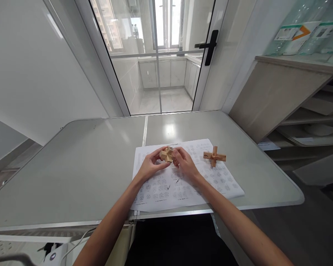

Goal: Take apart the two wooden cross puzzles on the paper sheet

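Observation:
A light wooden burr puzzle (167,155) made of interlocking blocks is held between both hands, just above a printed sheet. My left hand (150,165) grips its left side, the thumb along the near edge. On the right side, the fingers of my right hand (185,161) are closed on the same puzzle. The paper sheet (155,186) underneath carries rows of small puzzle drawings and a few handwritten marks. To the right, a darker wooden cross-shaped puzzle (214,156) with a black mark rests partly on the paper's edge.
The grey folding table (86,177) has a seam down its middle. Behind it stands a glass door (161,70) with a black handle (210,47). On the right is a shelf unit (283,88) topped with several plastic bottles (305,37).

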{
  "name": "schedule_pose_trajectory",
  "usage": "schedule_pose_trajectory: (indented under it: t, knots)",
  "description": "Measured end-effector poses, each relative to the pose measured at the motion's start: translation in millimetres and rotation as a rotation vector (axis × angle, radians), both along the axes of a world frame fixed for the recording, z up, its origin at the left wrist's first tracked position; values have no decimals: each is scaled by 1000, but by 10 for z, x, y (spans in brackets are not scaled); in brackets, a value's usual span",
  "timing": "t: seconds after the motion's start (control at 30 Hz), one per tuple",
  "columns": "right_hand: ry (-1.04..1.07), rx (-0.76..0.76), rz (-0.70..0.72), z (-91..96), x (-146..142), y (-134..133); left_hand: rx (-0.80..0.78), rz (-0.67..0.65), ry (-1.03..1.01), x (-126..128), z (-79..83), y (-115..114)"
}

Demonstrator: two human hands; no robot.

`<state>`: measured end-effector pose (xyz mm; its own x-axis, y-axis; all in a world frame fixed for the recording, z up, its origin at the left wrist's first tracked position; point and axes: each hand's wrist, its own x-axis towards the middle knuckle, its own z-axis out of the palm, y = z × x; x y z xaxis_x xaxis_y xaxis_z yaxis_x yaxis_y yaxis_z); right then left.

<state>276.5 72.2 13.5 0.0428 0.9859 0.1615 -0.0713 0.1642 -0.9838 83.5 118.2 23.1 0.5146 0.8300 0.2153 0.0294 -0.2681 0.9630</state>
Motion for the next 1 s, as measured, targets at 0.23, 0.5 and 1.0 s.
schedule_pose_trajectory:
  t: [0.23, 0.5, 1.0]
  knots:
    - [-47, 76, -74, 27, 68, 18, -29, -30, 42, 21, 32, -33]
    - [-47, 93, -68, 3, 57, 18, -83, -31, 50, 35, 50, -63]
    - [160, -109, 169, -20, 32, 56, -159, 57, -134, 27, 68, -30]
